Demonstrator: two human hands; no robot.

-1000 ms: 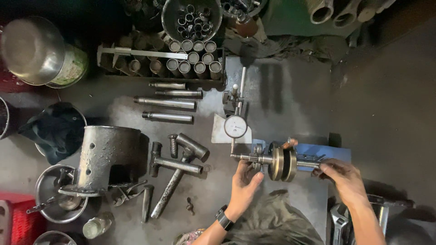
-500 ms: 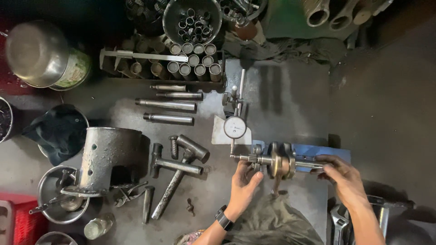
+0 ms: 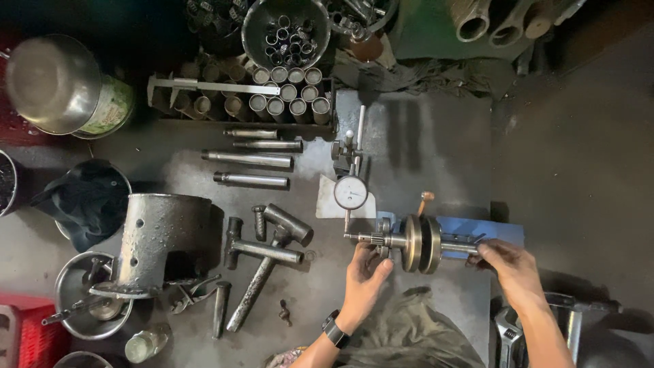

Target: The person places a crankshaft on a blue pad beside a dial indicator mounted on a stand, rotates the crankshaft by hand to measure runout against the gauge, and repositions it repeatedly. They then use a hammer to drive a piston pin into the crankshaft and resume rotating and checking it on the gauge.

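A steel crankshaft (image 3: 417, 243) with two round webs lies across a blue stand (image 3: 501, 230). My left hand (image 3: 364, 278) touches the shaft's left end from below with its fingertips. My right hand (image 3: 512, 267) grips the shaft's right end. A dial gauge (image 3: 351, 193) on a small stand (image 3: 346, 147) stands just behind, its plunger pointing down onto the left journal. My left wrist wears a dark watch (image 3: 334, 332).
Several steel bars (image 3: 249, 159) and hammers (image 3: 264, 251) lie to the left. A grey metal cylinder (image 3: 163, 240) stands over a bowl (image 3: 87, 307). A rack of tubes (image 3: 272, 99) and a caliper (image 3: 204, 86) sit at the back. A wrench (image 3: 507, 337) lies near right.
The connecting rod at the crank webs has swung from pointing up to hanging down out of sight. My hands have stayed at the two shaft ends.
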